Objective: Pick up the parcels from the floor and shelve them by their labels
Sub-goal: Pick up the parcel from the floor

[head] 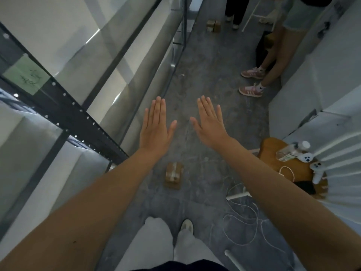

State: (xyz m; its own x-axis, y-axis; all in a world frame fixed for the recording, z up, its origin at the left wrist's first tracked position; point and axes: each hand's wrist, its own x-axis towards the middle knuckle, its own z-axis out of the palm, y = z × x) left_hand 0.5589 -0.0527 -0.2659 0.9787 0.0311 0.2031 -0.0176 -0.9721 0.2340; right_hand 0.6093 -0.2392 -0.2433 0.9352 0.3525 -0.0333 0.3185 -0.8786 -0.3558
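Both arms are held out forward over the aisle, palms down. The left hand (156, 124) and right hand (210, 122) are flat, fingers extended and close together, thumbs pointing toward each other. Neither grip holds anything; both are empty and spread flat above the floor (205, 75).

The nearest parcel (173, 175), a small brown taped box, lies on the floor just ahead of the person's feet, below and between the forearms, well apart from either hand. More parcels (214, 26) sit at the far end of the aisle, near a bystander's feet. The shelf (82, 122) runs along the left side, its dark perforated upright carrying a green label (26, 75) with handwriting too blurred to read.

Judgement: no pickup has begun; this appears to be the opening stance before the first parcel is taken. The next move calls for bending down, lowering one or both hands to the near parcel, and closing on its sides. Its label must then be read and matched to a shelf tag. A white cable (244, 218) trails loose on the floor to the right; footing near it warrants care.
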